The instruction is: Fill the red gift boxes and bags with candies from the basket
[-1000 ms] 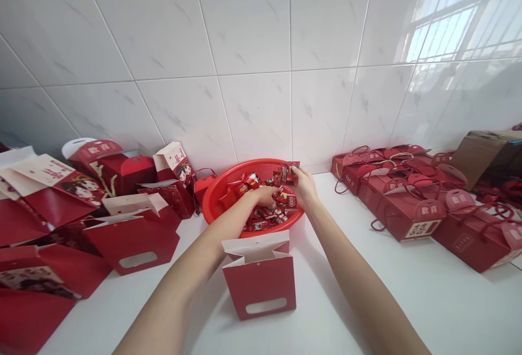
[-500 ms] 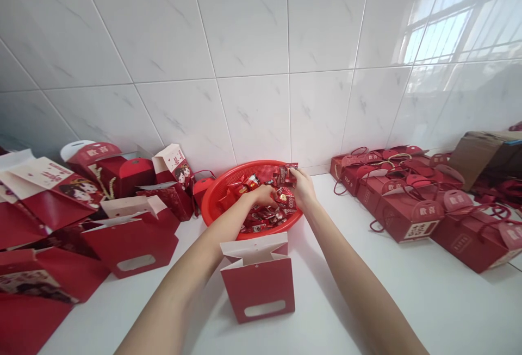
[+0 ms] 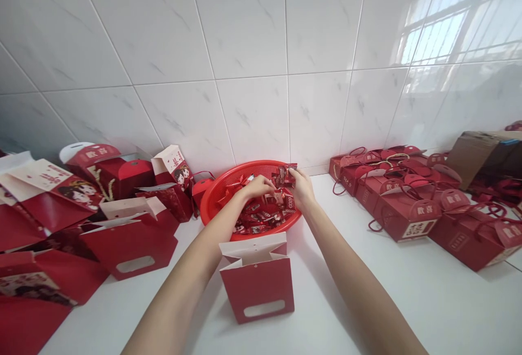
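Note:
A red plastic basket (image 3: pixel 209 203) full of small wrapped candies (image 3: pixel 261 216) stands against the tiled wall. Over its middle is my left hand (image 3: pixel 260 186), fingers pinched together at a red-wrapped candy (image 3: pixel 278 196). At the basket's right rim my right hand (image 3: pixel 300 186) is closed on red candy packets (image 3: pixel 290 173), which stick out past its fingertips. An open red paper box (image 3: pixel 259 287) with a clear window stands upright in front of the basket, between my forearms.
Opened red boxes (image 3: pixel 130 241) crowd the left side of the white table (image 3: pixel 326 311). Several closed red boxes with cord handles (image 3: pixel 403 208) stand in rows on the right, with a brown cardboard box (image 3: pixel 473 156) behind them.
My left hand has lifted slightly from the candies and shifted a little left, with a candy now showing at its fingertips. My right hand has stayed almost in place.

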A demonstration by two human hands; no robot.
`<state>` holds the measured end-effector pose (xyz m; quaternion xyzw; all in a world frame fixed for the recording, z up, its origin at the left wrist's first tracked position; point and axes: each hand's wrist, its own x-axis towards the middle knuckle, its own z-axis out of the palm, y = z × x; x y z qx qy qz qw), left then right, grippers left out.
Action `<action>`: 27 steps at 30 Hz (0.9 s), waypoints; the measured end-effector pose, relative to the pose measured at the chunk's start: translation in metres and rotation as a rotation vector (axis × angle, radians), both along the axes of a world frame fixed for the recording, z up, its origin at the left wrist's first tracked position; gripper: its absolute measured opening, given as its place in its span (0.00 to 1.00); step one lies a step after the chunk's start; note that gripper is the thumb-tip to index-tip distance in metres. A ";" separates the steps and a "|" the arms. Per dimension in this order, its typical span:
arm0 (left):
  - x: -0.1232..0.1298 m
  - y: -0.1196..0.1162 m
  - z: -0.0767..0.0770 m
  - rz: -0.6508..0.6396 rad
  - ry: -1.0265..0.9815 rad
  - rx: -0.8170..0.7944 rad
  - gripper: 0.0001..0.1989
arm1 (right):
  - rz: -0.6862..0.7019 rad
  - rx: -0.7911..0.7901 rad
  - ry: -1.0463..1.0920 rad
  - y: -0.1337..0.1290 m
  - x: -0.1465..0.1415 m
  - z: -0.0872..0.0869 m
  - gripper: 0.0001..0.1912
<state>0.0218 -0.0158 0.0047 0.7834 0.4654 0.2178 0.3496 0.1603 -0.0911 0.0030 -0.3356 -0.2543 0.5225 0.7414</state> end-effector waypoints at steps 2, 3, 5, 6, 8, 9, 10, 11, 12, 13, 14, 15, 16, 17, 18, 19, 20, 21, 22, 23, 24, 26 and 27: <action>-0.002 0.003 0.005 0.034 -0.088 0.029 0.09 | -0.008 -0.005 0.003 0.001 0.000 -0.001 0.04; -0.003 0.004 0.007 0.048 -0.127 0.042 0.10 | -0.013 -0.006 0.005 0.001 0.000 -0.001 0.04; -0.004 0.005 0.009 0.067 -0.186 0.066 0.12 | -0.022 -0.005 0.011 0.002 0.000 -0.001 0.03; -0.004 0.005 0.010 0.071 -0.209 0.076 0.13 | -0.025 -0.005 0.012 0.002 0.000 -0.001 0.03; -0.004 0.005 0.010 0.062 -0.266 0.092 0.12 | -0.022 -0.003 0.013 0.003 0.000 -0.002 0.02; -0.004 0.005 0.010 0.053 -0.300 0.096 0.12 | -0.017 -0.004 0.013 0.003 0.000 -0.002 0.02; -0.004 0.004 0.010 0.045 -0.336 0.095 0.11 | -0.010 -0.005 0.012 0.002 0.000 -0.002 0.03; -0.003 0.004 0.009 0.037 -0.374 0.089 0.10 | -0.003 -0.007 0.012 0.002 0.000 -0.002 0.03; -0.003 0.004 0.009 0.029 -0.411 0.080 0.10 | 0.004 -0.009 0.013 0.002 0.001 -0.002 0.04; -0.003 0.004 0.008 0.022 -0.445 0.067 0.09 | 0.012 -0.012 0.012 0.002 0.001 -0.002 0.04; -0.002 0.004 0.008 0.016 -0.479 0.053 0.09 | 0.019 -0.014 0.012 0.002 0.001 -0.002 0.05; -0.002 0.004 0.008 0.012 -0.512 0.037 0.08 | 0.026 -0.016 0.011 0.002 0.002 -0.002 0.05; -0.001 0.004 0.008 0.010 -0.541 0.019 0.08 | 0.031 -0.017 0.010 0.002 0.002 -0.002 0.05; -0.001 0.004 0.008 0.010 -0.566 0.002 0.08 | 0.036 -0.017 0.010 0.001 0.002 -0.002 0.06; 0.000 0.004 0.008 0.012 -0.585 -0.014 0.08 | 0.039 -0.018 0.009 0.001 0.002 -0.001 0.06; 0.000 0.004 0.009 0.010 -0.597 -0.025 0.09 | 0.042 -0.019 0.008 0.001 0.002 -0.001 0.05; 0.000 0.003 0.009 0.003 -0.604 -0.027 0.10 | 0.044 -0.019 0.008 0.001 0.003 -0.001 0.05; -0.001 0.003 0.008 -0.009 -0.607 -0.023 0.11 | 0.046 -0.020 0.007 0.001 0.003 -0.001 0.05; -0.001 0.003 0.008 -0.023 -0.608 -0.013 0.13 | 0.048 -0.020 0.005 0.001 0.003 -0.001 0.05; -0.002 0.003 0.008 -0.035 -0.611 0.000 0.15 | 0.049 -0.018 0.004 0.001 0.003 0.000 0.05; -0.003 0.003 0.008 -0.046 -0.615 0.011 0.17 | 0.050 -0.016 0.003 0.000 0.003 0.000 0.05; -0.004 0.002 0.007 -0.061 -0.620 0.018 0.22 | 0.054 -0.008 -0.001 0.000 0.002 0.000 0.06; -0.004 0.002 0.007 -0.067 -0.620 0.014 0.24 | 0.056 -0.005 -0.002 -0.001 0.002 -0.001 0.06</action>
